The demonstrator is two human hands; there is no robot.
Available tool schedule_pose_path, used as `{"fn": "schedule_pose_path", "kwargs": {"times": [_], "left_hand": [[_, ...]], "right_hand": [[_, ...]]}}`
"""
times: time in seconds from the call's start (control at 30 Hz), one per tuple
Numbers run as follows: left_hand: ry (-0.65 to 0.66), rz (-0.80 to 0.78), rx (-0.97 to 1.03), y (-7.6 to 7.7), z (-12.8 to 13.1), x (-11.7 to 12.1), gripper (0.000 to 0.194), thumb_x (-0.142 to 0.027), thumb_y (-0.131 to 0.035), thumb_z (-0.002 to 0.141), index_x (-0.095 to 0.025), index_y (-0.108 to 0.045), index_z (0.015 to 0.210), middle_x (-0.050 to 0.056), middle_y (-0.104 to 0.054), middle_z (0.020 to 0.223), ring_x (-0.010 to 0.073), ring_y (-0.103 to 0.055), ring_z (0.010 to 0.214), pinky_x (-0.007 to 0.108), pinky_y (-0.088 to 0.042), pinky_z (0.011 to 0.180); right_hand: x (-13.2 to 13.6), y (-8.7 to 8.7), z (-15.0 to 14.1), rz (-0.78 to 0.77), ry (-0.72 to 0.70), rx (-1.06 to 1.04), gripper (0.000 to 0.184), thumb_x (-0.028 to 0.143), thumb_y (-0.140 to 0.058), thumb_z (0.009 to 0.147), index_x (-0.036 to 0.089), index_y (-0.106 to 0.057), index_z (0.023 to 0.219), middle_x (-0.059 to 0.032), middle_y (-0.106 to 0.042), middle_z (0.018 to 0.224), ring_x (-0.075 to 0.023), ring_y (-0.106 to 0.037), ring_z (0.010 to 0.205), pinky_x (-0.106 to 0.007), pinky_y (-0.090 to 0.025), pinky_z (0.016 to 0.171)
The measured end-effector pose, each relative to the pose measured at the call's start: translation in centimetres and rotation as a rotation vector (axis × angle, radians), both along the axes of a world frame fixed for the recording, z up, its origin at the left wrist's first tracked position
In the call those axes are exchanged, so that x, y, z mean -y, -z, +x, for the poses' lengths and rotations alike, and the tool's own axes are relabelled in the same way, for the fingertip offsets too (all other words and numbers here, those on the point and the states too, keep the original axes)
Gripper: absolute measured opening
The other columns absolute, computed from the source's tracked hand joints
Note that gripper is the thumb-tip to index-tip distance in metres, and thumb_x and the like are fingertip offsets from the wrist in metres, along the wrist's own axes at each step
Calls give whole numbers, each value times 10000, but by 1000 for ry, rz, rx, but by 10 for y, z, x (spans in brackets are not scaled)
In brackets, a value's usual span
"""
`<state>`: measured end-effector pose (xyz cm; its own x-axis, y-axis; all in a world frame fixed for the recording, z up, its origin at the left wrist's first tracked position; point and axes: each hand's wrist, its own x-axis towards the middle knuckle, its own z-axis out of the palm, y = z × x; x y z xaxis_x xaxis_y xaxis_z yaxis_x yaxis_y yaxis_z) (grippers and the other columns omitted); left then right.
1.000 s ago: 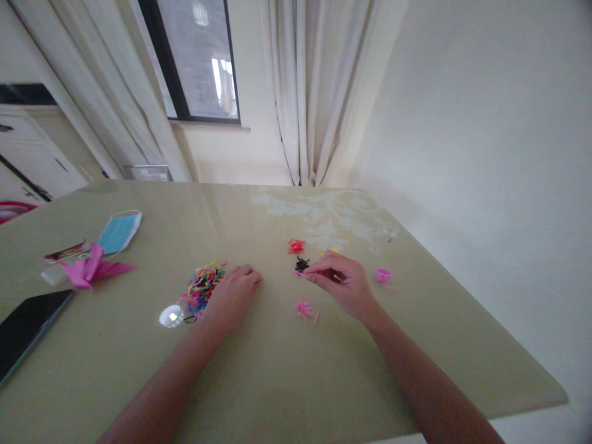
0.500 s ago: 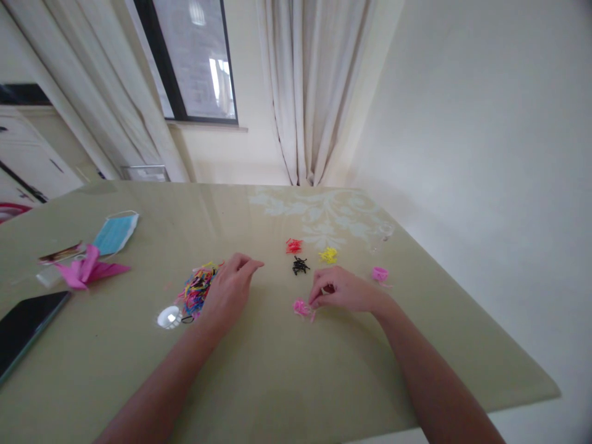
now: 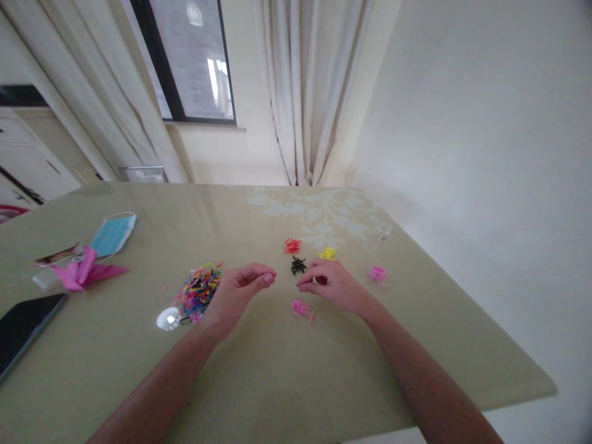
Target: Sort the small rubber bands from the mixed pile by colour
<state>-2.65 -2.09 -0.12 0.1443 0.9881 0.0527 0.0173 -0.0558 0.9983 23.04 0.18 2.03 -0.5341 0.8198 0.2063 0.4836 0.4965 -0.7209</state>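
Observation:
My left hand hovers right of a mixed heap of small coloured rubber bands. Its thumb and forefinger are pinched together; a tiny reddish bit may show at the tips, too small to name. Facing it, my right hand is curled with thumb and forefinger tips close together, above a small pink pile of bands. Whatever those tips hold, if anything, cannot be made out. Sorted little piles lie beyond: black bands, red bands and yellow bands, the last partly behind my right hand.
A pink ring-like item and a clear small object lie on the right. Near the heap sits a shiny clear round piece. Leftward are a pink folded-paper shape, a blue face mask and a phone.
My right hand has lifted off the pink pile and moved up and left. My left hand has shifted right, its fingertips now closer to the right hand's.

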Motion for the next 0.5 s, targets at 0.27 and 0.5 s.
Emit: {"fn": "schedule_pose_path", "kwargs": {"times": [0.27, 0.5], "left_hand": [[-20, -14, 144, 2, 6, 5, 329, -512, -784, 859, -189, -768, 918, 7, -678, 798, 123, -550, 739, 242, -450, 724], [22, 16, 42, -7, 6, 8, 298, -487, -768, 871, -195, -783, 930, 28, -732, 843, 150, -593, 786, 260, -487, 760]], "right_hand": [[26, 5, -37, -36, 114, -231, 167, 364, -809, 892, 200, -833, 915, 14, -577, 769, -91, -465, 583, -251, -370, 570], [33, 7, -42, 7, 218, -334, 217, 401, -790, 900, 198, -816, 972, 3, -574, 800, -98, -454, 587, -246, -368, 537]]}}
